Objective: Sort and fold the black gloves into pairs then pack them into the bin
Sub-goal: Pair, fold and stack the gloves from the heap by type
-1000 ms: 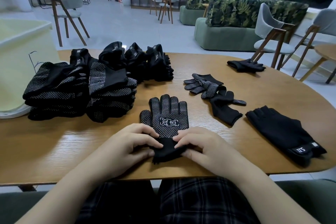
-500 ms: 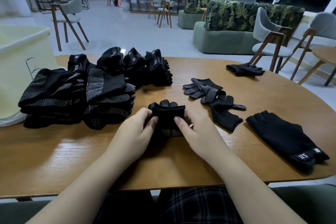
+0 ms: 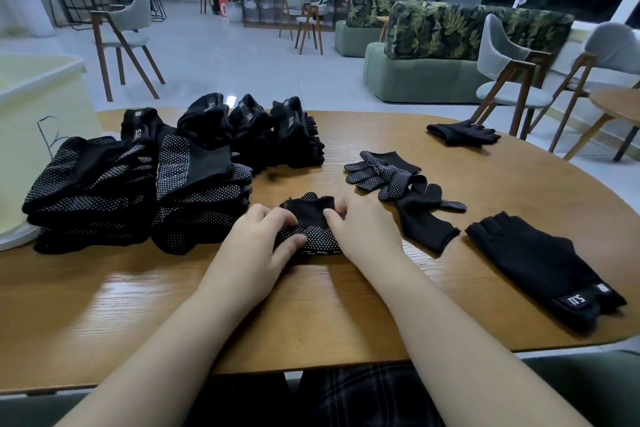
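On the wooden worktop point(image 3: 104, 305), close before us, we see the folded dotted glove point(image 3: 311, 225) lying between both hands. The left hand point(image 3: 256, 250) and the right hand point(image 3: 363, 236) each pinch its edges, beside the stacked gloves point(image 3: 138, 191).

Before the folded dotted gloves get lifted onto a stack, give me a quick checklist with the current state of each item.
1. Fold done: cuff lies over the fingers of the folded gloves - ok.
2. Grip: left hand and right hand both hold the bundle at its sides - ok.
3. Two gloves in the bundle: layers are hidden - cannot tell.
4. Landing spot: the nearest dotted stack stands just left of the bundle, top free - ok.
5. Path: bare table between bundle and stack - ok.
6. Sorting finished: loose gloves lie unfolded to the right - not ok.
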A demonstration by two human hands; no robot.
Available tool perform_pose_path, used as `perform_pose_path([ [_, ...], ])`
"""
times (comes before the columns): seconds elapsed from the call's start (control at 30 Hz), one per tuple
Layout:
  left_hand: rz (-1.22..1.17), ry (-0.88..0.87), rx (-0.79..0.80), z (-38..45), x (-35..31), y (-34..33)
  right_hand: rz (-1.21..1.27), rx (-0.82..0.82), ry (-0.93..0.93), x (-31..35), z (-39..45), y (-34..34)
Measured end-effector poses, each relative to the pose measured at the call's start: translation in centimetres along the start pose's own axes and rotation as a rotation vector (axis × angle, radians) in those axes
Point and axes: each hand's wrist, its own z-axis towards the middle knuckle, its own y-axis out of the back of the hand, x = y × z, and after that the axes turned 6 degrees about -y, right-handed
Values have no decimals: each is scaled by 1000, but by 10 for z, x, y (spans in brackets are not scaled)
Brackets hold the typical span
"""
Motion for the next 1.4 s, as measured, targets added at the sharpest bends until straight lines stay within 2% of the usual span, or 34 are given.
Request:
perform_pose_path([
  [0.2,68,-56,19,-6,9,-4,-93,18,-46,2,8,-1],
  [0.3,95,-75,-13,-3,11,-9,-88,-40,119,4,14,-2],
  [0.37,101,-71,-38,-2,12,-11,-9,32,253,6,19,-4],
  [0.47,141,-76,-96,-3,11,-11,59,187,316,5,23,-8],
  [0.6,231,25,-217,-11,5,-4,-12,111,290,2,25,-11],
  [0.67,264,98,-217,-15,0,-1,-24,82,268,2,24,-12],
  [0.77,193,211,-147,-13,-6,-1,-12,61,236,3,23,-13],
  [1.07,-47,289,-208,10,-20,-9,169,9,194,-4,14,-21],
  [1.23,-187,257,-292,24,-28,-11,319,-4,191,-4,13,-19],
  [1.4,-239,176,-360,30,-30,1,450,3,321,3,9,-4],
])
